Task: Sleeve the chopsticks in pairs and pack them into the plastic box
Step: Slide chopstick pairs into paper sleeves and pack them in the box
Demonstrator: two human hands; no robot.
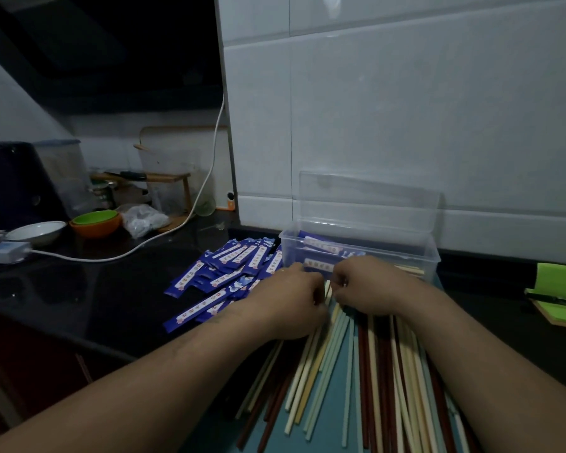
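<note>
Several loose chopsticks (pixel 340 364) in cream, pale green and dark red lie fanned out on the counter in front of me. A heap of blue paper sleeves (pixel 224 273) lies to their left. Behind them stands the clear plastic box (pixel 419 253) with its lid up and a few sleeved pairs inside. My left hand (pixel 291 299) and my right hand (pixel 370 286) meet just before the box, fingers curled, and pinch the far ends of cream chopsticks (pixel 328 289) between them. The hands hide whether a sleeve is held there.
White tiled wall stands right behind the box. At the left back are a white bowl (pixel 36 232), green and orange bowls (pixel 95 220), a plastic bag, a white cable (pixel 164 237) and a power strip. A green item (pixel 559 282) lies at the right edge. The counter's front edge runs at the left.
</note>
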